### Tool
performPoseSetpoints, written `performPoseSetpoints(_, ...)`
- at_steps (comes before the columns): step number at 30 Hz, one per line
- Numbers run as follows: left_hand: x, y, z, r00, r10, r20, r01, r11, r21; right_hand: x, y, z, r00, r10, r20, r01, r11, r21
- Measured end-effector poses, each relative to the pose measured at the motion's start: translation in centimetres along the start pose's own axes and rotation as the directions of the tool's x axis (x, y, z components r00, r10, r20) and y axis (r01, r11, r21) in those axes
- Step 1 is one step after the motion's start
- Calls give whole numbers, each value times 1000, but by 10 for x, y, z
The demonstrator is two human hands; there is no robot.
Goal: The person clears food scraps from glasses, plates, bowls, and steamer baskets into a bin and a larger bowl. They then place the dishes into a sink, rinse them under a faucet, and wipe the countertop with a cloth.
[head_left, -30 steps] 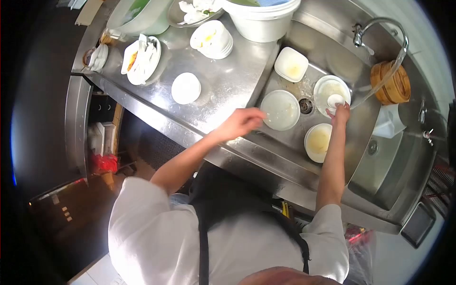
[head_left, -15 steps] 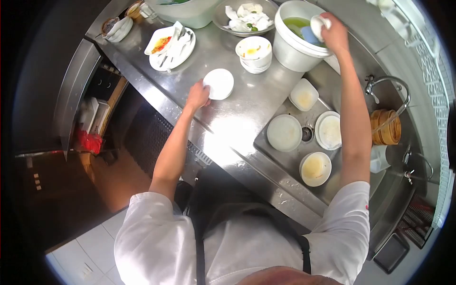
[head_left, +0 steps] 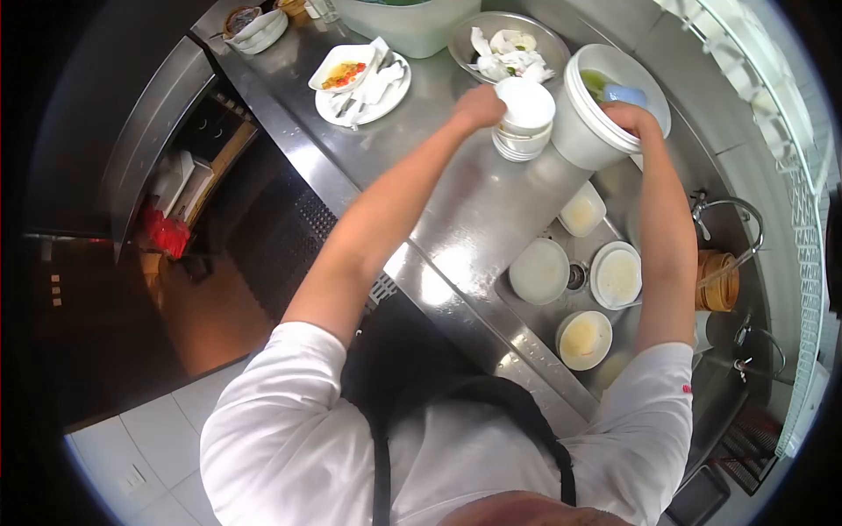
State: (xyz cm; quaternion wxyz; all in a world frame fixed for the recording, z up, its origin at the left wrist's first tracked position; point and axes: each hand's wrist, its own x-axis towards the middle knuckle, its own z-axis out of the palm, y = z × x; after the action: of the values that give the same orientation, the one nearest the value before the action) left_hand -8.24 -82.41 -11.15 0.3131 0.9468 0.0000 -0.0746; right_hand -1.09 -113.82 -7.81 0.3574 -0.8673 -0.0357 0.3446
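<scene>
White, round and smooth, a bowl point(head_left: 530, 102) is pinched at its rim by the left hand point(head_left: 481, 107) over stacked bowls point(head_left: 521, 149); the right hand point(head_left: 633, 117) (its grip cannot be told) is held inside a round bucket point(head_left: 582, 131).

Bowl stack point(head_left: 523, 145) left of bucket point(head_left: 586, 140), basin point(head_left: 547, 42) behind stack, dishes point(head_left: 539, 272) in sink point(head_left: 605, 235)

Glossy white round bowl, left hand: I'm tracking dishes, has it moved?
Yes, the bowl moved away from the near steel counter edge, to the stacked white bowls.
</scene>
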Motion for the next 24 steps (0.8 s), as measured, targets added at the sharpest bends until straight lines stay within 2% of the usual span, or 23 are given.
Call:
performPoseSetpoints(1, 1, 0, 4, 1000, -26, 15, 26, 1000, 5, -3, -1, 1, 995, -46, -83, 44, 999, -22)
performPoseSetpoints(2, 2, 1, 7, 998, -49, 29, 49, 999, 11, -8, -6, -1, 983, -98, -158, 108, 992, 62)
performPoseSetpoints(3, 4, 1, 8, 997, -71, 42, 71, 997, 14, -12, -12, -3, 876, -179, -448, 139, 983, -120)
performPoseSetpoints(4, 7, 0, 8, 996, -72, 59, 72, 997, 4, -20, -20, 0, 681, -286, -674, 107, 950, -295)
performPoseSetpoints(6, 10, -3, 7, 992, -68, 108, 70, 997, -14, -62, -68, 28, 435, -293, -851, 413, 905, -101)
performPoseSetpoints(7, 10, -7, 4, 994, -8, 109, 15, 998, -62, -78, -92, 45, 430, -274, -860, 495, 868, -29)
performPoseSetpoints(9, 1, -21, -3, 989, 104, 105, -85, 982, -166, -99, -136, 84, 434, -233, -870, 637, 762, 114)
performPoseSetpoints(10, -2, -35, -8, 976, 176, 129, -118, 923, -367, -99, -150, 104, 473, -247, -846, 647, 749, 143)
performPoseSetpoints(13, -19, -97, -69, 904, 411, -121, -428, 862, -271, -67, -185, 153, 589, -261, -765, 636, 734, 239)
performPoseSetpoints(15, -15, -161, -123, 975, 209, -81, -224, 925, -307, -22, -209, 192, 698, -267, -664, 602, 721, 343)
performPoseSetpoints(16, -1, -209, -138, 958, 128, -255, -198, 941, -273, 6, -226, 213, 755, -254, -604, 533, 775, 340)
performPoseSetpoints(17, 10, -253, -157, 926, 51, -373, -95, 990, -100, 40, -237, 229, 797, -310, -519, 516, 796, 317)
performPoseSetpoints(18, 3, -274, -186, 864, -29, -502, -35, 993, -117, 76, -252, 247, 848, -287, -446, 466, 804, 368)
performPoseSetpoints(20, 26, -352, -195, 799, -77, -596, 96, 995, 1, 125, -297, 281, 917, -213, -338, 353, 827, 437)
performPoseSetpoints(22, 41, -379, -188, 879, -128, -459, 100, 991, -85, 158, -336, 301, 947, -103, -306, 185, 950, 253)
performPoseSetpoints(24, 41, -373, -190, 958, -129, -258, 81, 979, -187, 203, -333, 311, 934, -78, -348, 87, 996, 10)
